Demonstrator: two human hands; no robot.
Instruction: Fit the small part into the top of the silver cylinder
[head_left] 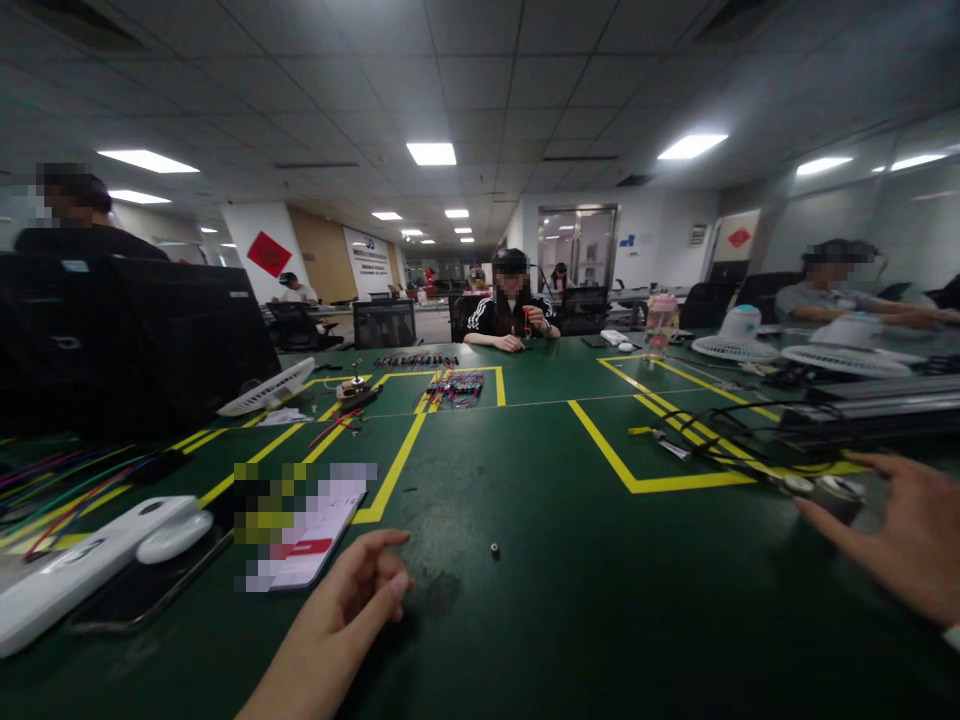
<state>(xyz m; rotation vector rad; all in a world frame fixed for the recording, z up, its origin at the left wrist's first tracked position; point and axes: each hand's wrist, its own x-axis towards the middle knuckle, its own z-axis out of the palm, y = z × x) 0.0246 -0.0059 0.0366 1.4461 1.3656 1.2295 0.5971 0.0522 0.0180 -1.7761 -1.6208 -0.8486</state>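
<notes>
Metal cylinder (pixel 838 495), 1: on the green table (pixel 540 620), well to the right of the small metal part (pixel 494 550) and a little beyond it. A pale round piece (pixel 796 485) lies beside the cylinder; whether the 2 are joined cannot be told.

Right hand (pixel 896 530), 1: far right of the small metal part; thumb and forefinger spread wide about the cylinder, contact uncertain, nothing seen in its grasp.

Left hand (pixel 367 590), 1: left of the small metal part, apart from it; fingers loosely bent, thumb close to them, nothing visible in hold.

Phone (pixel 345 500), 1, screen lit, partly blurred out: left of the small metal part, near the left hand.

Dark phone (pixel 139 595), 1, with white oval gadget (pixel 176 537), 1, and long white device (pixel 82 570), 1: far left of the small metal part.

Black cables (pixel 697 425) and yellow tape (pixel 690 484): right of and beyond the small metal part.

Wire bundle (pixel 456 389), 1: beyond the small metal part, slightly left.

Bottle (pixel 660 330), 1, and white fans (pixel 739 345), 2: well beyond the small metal part, to the right.

Seated co-worker (pixel 499 318), 1: almost straight beyond the small metal part, an orange object (pixel 528 318) in a raised hand.
</notes>
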